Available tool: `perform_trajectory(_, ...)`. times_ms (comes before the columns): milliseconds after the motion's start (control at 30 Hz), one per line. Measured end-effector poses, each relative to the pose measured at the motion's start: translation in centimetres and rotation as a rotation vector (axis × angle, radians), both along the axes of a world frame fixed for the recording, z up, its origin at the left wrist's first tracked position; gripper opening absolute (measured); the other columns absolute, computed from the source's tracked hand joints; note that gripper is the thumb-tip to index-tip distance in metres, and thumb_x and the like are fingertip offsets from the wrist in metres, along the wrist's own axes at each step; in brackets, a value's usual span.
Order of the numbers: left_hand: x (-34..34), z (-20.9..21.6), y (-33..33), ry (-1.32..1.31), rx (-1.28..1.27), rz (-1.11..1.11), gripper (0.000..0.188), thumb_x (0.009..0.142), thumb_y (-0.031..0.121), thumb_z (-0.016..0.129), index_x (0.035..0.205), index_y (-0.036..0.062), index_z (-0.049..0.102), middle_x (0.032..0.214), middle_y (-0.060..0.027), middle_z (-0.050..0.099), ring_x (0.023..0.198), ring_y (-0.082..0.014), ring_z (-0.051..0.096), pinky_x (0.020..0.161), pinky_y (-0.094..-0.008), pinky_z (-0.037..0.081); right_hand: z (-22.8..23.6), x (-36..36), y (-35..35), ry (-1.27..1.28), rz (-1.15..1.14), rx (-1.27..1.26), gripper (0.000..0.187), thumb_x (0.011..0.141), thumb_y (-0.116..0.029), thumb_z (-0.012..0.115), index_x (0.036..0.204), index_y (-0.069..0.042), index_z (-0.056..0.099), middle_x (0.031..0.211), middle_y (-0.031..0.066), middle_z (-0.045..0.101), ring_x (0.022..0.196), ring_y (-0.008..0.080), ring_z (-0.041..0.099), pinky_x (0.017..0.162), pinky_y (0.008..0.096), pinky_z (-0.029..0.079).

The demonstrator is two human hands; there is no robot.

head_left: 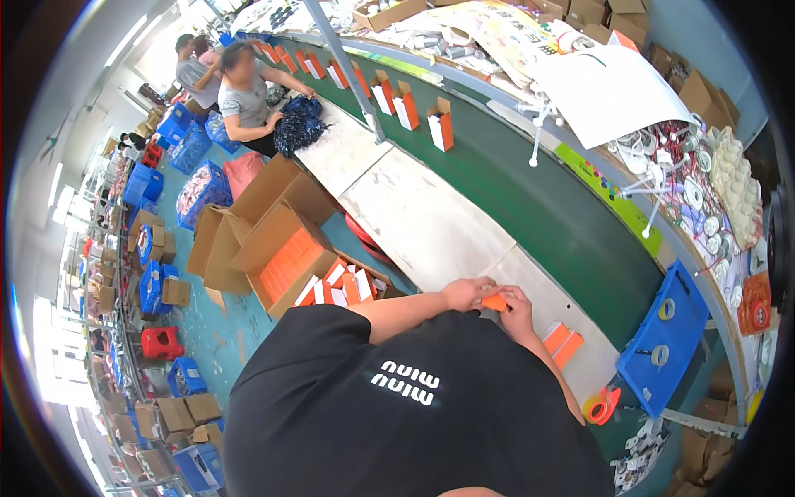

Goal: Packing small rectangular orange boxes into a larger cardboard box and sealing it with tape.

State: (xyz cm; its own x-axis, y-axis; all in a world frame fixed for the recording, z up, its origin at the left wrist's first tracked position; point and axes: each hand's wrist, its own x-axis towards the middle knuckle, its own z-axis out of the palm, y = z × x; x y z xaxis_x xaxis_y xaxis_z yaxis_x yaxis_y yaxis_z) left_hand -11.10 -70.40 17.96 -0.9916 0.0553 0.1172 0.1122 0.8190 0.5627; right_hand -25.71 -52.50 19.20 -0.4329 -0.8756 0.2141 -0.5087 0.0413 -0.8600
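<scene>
Close in front of my chest, over the pale worktop (431, 224), a small orange box (495, 303) is held between both hands. My left hand (466, 294) closes on its left side with bent fingers. My right hand (518, 311) grips it from the right, fingers curled round its edge. Part of the box is hidden by the fingers. Just right of my right forearm, two orange-and-white boxes (563, 344) lie side by side on the worktop.
A green conveyor belt (513, 199) carries open orange-and-white boxes (441, 124). At left, a large carton (290, 257) holds many orange boxes. An orange tape dispenser (602, 406) and blue tray (667, 340) sit at right. A person (244, 99) handles a dark cable bundle (300, 126).
</scene>
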Motion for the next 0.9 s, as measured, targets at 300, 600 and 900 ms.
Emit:
perform_trajectory(300,-0.3,0.1,1.1,-0.071,-0.264,-0.223,0.077,0.096,0.032,0.054,0.155,-0.011,0.03,0.144,-0.0251,0.05,0.123,-0.0333,0.061,0.078,-0.0387,0.061,0.6,0.0,4.1,0.231,0.23,0.127,0.061,0.083,-0.007,0.07,0.141,0.0,0.051,0.135,0.0193,0.055,0.104,0.0407,0.067,0.083,0.0428,0.058)
perform_trajectory(600,-1.1,-1.2,1.2,-0.107,-0.305,-0.317,0.072,0.1,0.03,0.046,0.154,-0.0141,0.026,0.153,-0.0317,0.04,0.133,-0.0399,0.055,0.104,-0.0418,0.053,-1.4,0.5,5.0,0.418,0.199,0.171,0.062,0.086,-0.013,0.064,0.143,0.004,0.046,0.138,0.0209,0.052,0.093,0.0409,0.069,0.075,0.0443,0.058)
perform_trajectory(900,-1.3,0.3,1.1,-0.213,-0.333,-0.39,0.074,0.1,0.029,0.043,0.154,-0.0181,0.021,0.157,-0.0378,0.031,0.135,-0.043,0.054,0.107,-0.04,0.051,-2.4,1.0,4.9,0.569,0.104,0.027,0.053,0.083,-0.013,0.064,0.133,0.003,0.057,0.124,0.0174,0.062,0.081,0.033,0.07,0.069,0.0405,0.058)
